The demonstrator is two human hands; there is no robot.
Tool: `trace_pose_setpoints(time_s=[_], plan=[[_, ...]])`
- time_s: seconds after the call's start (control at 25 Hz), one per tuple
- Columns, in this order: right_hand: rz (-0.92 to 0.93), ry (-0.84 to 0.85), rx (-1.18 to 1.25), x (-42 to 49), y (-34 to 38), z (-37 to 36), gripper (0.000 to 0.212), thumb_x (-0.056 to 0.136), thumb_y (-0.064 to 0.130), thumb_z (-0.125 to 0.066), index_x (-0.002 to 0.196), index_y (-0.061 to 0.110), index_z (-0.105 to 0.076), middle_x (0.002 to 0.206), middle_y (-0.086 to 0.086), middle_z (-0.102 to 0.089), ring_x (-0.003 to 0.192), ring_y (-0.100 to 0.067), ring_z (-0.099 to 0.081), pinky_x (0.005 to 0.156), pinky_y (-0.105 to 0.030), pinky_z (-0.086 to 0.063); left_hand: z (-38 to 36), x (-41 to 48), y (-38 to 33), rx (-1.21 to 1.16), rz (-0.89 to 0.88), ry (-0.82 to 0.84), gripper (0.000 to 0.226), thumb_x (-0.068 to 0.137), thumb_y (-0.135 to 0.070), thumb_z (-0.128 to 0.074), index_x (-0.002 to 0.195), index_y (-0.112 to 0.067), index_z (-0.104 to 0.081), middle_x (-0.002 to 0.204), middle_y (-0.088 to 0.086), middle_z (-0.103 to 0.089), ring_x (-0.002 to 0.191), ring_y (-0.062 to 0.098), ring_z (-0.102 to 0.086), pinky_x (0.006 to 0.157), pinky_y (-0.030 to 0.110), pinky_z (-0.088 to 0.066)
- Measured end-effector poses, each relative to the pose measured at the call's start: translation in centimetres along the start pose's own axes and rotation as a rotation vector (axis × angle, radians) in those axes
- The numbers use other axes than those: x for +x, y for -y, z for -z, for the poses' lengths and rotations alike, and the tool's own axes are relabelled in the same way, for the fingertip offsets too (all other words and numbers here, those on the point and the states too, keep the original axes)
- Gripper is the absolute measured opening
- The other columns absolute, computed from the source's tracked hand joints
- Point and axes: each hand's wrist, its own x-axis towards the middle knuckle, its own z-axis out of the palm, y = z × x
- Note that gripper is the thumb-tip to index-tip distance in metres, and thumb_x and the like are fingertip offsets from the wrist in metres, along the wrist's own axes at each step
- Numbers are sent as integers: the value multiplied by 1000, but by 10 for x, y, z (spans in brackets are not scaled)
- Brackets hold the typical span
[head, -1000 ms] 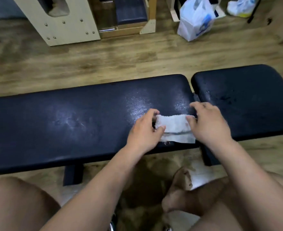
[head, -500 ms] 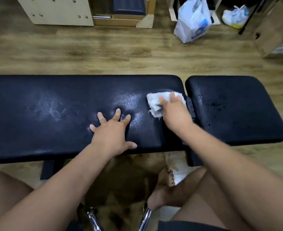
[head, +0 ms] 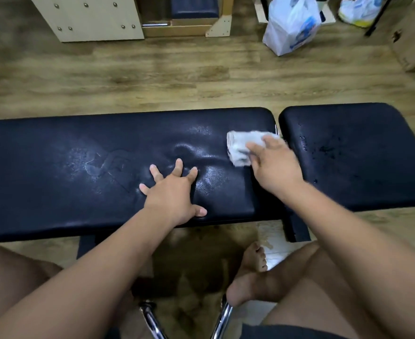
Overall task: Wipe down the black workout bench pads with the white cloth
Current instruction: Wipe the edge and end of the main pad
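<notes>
A long black bench pad [head: 55,167] stretches across the view, with a shorter black pad [head: 355,155] to its right beyond a narrow gap. The folded white cloth [head: 240,145] lies on the long pad near its right end. My right hand [head: 272,165] presses flat on the cloth, fingers extended over it. My left hand [head: 174,192] rests on the long pad with fingers spread, holding nothing. A wet sheen shows on the pad between my hands. Dark droplets speckle the shorter pad.
Wooden floor lies beyond the bench. A white plastic bag [head: 292,23] stands at the back right, a cardboard box [head: 414,37] at the far right, and beige wooden equipment [head: 89,15] at the back left. My bare legs and a foot [head: 248,277] are below the bench, by chrome chair legs [head: 150,319].
Both hands held the cloth at the pad's near edge. My left hand then let go and spread flat, while my right hand carried the cloth to the far right end and keeps rubbing there.
</notes>
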Motion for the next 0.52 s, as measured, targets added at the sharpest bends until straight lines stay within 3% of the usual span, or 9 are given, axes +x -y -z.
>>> trace_pose_setpoints(time_s=[0.12,0.24,0.32,0.44,0.52], plan=[[81,34,-53,-100,11,-2,37,84,29,-55,119,20,-61,123,-23,-54,105,-44,-53,76,-46,-55,-8,0,3,0,-7,-8,105,77,-61,-70,154,-42,-1,163,-9,16,144,52,14,108,75,-15],[130,114,-153,-134,9,-6,46,83,28,-61,127,16,-58,128,-29,-54,114,-50,-53,81,-50,-56,-10,1,2,30,-19,-20,104,79,-61,-68,154,-39,0,163,-7,18,143,53,15,107,75,-14],[131,117,-159,-105,7,-6,51,84,20,-68,133,15,-54,134,-30,-50,119,-53,-50,82,-51,-54,-7,1,1,66,-33,-13,104,79,-61,-68,155,-37,-1,164,-4,15,143,55,11,105,76,-18],[156,74,-194,-5,7,-7,48,97,19,-45,144,18,-39,145,-28,-35,127,-49,-37,90,-48,-46,4,5,0,82,-32,13,106,75,-61,-73,155,-34,-9,164,-1,9,142,58,5,101,76,-24],[138,133,-243,70,3,-14,45,98,24,-34,143,22,-37,145,-25,-34,129,-44,-35,98,-45,-41,14,6,-2,63,-36,43,105,70,-60,-77,153,-33,-19,164,0,-1,141,59,-1,99,77,-28]])
